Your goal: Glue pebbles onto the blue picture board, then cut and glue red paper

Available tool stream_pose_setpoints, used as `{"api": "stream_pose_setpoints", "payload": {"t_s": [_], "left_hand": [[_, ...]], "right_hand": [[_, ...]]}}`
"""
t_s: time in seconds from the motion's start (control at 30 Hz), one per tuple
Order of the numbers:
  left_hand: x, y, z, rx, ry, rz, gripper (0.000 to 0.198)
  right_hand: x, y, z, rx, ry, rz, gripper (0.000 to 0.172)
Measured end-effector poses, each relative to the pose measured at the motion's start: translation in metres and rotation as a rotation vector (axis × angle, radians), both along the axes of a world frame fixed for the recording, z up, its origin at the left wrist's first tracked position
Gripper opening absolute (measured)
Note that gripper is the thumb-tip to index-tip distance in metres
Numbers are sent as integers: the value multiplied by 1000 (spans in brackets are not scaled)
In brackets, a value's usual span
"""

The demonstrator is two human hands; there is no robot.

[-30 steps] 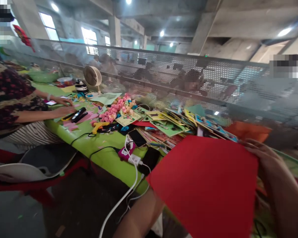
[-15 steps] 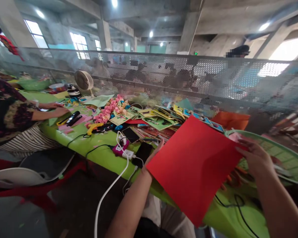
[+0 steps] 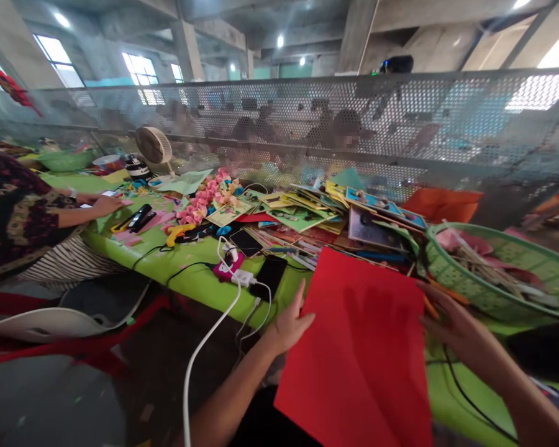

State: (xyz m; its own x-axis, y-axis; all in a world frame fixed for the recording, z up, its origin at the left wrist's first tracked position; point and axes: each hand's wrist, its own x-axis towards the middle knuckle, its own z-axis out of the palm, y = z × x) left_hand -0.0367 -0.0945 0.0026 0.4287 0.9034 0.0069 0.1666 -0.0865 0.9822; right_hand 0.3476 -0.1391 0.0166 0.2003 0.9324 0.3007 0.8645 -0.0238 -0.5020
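Observation:
A large sheet of red paper [image 3: 358, 347] fills the space in front of me, tilted over my lap and the table edge. My left hand [image 3: 286, 323] holds its left edge, thumb at the front and fingers stretched up along the side. At the upper right edge, my right hand [image 3: 449, 313] grips the paper with bent fingers, some of them partly hidden. A shadow of a hand falls across the sheet. Near my left hand lies a black phone [image 3: 269, 276] with a white cable.
A green basket [image 3: 496, 310] with sticks and pink scraps stands right. Behind are stacked cards [image 3: 302, 217], pink paper flowers [image 3: 207, 198] and a fan [image 3: 153, 146]. A purple power strip [image 3: 227, 267] trails cables. Another person's hand [image 3: 107, 205] is left; a perforated metal partition [image 3: 284, 124] runs behind.
The red paper has come down toward my lap and turned more upright, with both hands on its edges. More of the cards and basket shows behind it.

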Motion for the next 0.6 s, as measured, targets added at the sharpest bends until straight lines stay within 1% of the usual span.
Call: {"api": "stream_pose_setpoints", "payload": {"t_s": [0.03,0.1,0.13,0.17,0.2,0.23,0.3,0.37,0.47,0.53,0.6], "left_hand": [[-8,-6,0,132,100,16,72],[-24,-14,2,371,290,36,65],[-32,-18,3,450,364,-2,64],[-41,-21,4,502,428,-50,67],[-49,-24,5,542,487,-120,74],[-56,-27,5,573,539,-194,81],[-67,-31,5,614,611,-301,93],[-72,-34,3,636,652,-371,100],[-72,-35,-4,648,690,-430,101],[-69,-33,-8,647,712,-440,101],[-66,-30,-11,637,724,-435,101]], "right_hand": [[0,-20,-13,-36,36,106,61],[0,-60,-37,-55,25,214,60],[-1,-80,-48,-100,-8,289,60],[-3,-99,-56,-96,-57,340,60],[-6,-115,-63,-89,-118,377,61],[-10,-130,-67,-73,-190,397,63],[-21,-152,-72,-71,-326,401,68],[-32,-162,-72,-97,-415,368,73],[-45,-161,-70,-86,-439,321,74],[-49,-155,-68,-74,-389,327,66],[-51,-151,-64,-87,-271,335,54]]}}
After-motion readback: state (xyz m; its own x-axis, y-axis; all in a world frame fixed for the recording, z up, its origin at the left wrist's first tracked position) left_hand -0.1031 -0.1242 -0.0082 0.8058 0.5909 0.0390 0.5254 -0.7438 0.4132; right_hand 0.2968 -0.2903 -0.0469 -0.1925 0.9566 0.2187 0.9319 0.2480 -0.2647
